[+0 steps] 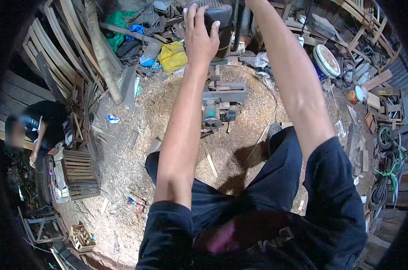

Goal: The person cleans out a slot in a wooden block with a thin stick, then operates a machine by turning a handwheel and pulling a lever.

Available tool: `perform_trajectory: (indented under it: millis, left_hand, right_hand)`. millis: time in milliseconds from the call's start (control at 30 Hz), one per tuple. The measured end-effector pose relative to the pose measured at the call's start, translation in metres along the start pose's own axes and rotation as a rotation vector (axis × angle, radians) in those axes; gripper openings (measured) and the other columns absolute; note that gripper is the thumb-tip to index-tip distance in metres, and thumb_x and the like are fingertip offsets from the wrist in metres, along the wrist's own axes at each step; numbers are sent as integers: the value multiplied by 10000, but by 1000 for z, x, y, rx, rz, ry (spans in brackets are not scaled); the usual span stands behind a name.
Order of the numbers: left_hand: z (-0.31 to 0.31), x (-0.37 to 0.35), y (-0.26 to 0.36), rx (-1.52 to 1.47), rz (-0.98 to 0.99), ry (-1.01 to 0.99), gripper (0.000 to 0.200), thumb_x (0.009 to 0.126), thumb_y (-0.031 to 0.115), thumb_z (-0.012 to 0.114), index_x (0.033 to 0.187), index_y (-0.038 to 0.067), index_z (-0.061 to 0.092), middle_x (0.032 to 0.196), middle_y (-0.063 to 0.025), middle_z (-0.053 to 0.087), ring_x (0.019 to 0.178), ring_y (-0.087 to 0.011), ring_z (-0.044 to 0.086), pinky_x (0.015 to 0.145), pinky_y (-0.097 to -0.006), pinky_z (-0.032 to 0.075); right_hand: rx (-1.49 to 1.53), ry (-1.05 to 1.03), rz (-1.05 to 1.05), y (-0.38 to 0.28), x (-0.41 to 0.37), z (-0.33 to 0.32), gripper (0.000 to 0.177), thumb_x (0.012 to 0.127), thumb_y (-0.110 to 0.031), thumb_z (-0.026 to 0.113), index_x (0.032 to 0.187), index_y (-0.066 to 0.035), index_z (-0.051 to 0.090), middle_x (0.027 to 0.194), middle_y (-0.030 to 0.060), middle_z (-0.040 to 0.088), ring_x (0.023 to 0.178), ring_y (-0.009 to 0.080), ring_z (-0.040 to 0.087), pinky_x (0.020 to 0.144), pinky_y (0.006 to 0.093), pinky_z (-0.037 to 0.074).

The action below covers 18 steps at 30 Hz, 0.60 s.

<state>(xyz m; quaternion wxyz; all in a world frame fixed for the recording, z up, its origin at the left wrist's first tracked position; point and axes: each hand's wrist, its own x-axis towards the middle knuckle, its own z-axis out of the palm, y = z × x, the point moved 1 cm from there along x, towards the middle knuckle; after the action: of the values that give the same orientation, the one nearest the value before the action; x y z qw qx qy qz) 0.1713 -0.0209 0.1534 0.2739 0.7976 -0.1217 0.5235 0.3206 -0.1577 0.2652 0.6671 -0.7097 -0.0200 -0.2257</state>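
At the top centre, my left hand [200, 38] rests with spread fingers against the side of a dark boxy object [218, 18] with a perforated top. My right forearm reaches up past the top edge of the view, and the hand itself is cut off. Below the dark object, a machine with a grey metal bed [226, 95] and a teal motor-like part [209, 112] stands on the shavings-covered floor between my legs.
Wooden strips lean at the upper left beside a post [100, 49]. Another person [42, 123] sits at the left near a slatted crate [80, 173]. A yellow sack [172, 57], a round tub [327, 60] and a small green bicycle [388, 173] lie around.
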Motion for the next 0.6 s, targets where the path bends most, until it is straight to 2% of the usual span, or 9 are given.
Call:
perform_trajectory:
  millis: [67,167,200,233,300,333,433,500,600]
  left_hand:
    - [-7,-4,10,-46,-22,-42,555,887,215,633,1383,87,421,1478,-216,345,1394,-438,278,1118,-552,249]
    - [-3,-17,-5,-117,-38,-67,631,878,209,634,1448,159,370,1540,-178,286,1409,-430,264,1114,-624,206]
    - [-11,-23,-1,-146,-56,-113,675,877,187,628,1484,150,336,1564,-192,241,1423,-418,251,1119,-630,187]
    - [-18,-30,1,-154,-81,-155,669,876,180,628,1480,134,344,1559,-197,253,1427,-410,249,1125,-617,188]
    - [-28,-53,0,-170,-136,-235,658,874,167,629,1472,102,361,1548,-206,275,1434,-396,246,1138,-591,191]
    - [-30,-71,-3,-121,-167,-249,616,878,164,640,1436,53,403,1501,-235,355,1421,-357,302,1163,-429,237]
    - [-41,-126,-10,-227,-296,-323,544,863,134,637,1360,-13,474,1436,-245,436,1364,-386,382,1130,-426,310]
    - [-49,-160,-12,-233,-378,-377,456,855,131,640,1274,-21,545,1348,-243,519,1297,-381,462,1097,-418,357]
    - [-61,-203,-11,-213,-479,-500,370,839,132,645,1182,0,603,1248,-225,587,1202,-386,530,1036,-426,410]
  right_hand:
    - [61,-91,-88,18,-4,-12,748,889,-694,453,663,-6,638,620,96,594,627,226,572,610,377,421]
    - [166,-173,-132,35,-50,-34,758,894,-693,450,789,15,701,693,132,636,679,245,604,648,387,446]
    - [114,-212,-171,32,-78,-48,623,927,-564,463,821,17,659,783,127,635,748,224,593,700,364,451]
    - [63,-250,-209,28,-110,-62,488,960,-435,476,853,20,616,873,122,634,817,203,581,752,341,455]
    - [251,-209,-330,49,-155,-72,436,980,-296,404,744,2,618,685,17,563,639,131,483,599,278,368]
    - [247,-231,-357,59,-178,-82,410,980,-267,404,733,1,592,697,14,559,653,124,487,608,276,376]
    - [286,-194,-330,90,-251,-104,387,978,-219,404,693,-10,563,719,13,542,687,115,485,630,279,389]
    - [260,-221,-293,108,-299,-121,380,986,-206,416,702,-9,576,752,39,564,735,153,527,690,334,429]
    - [-33,-316,-177,113,-310,-138,349,977,-246,458,802,12,616,826,108,630,832,259,604,778,403,463]
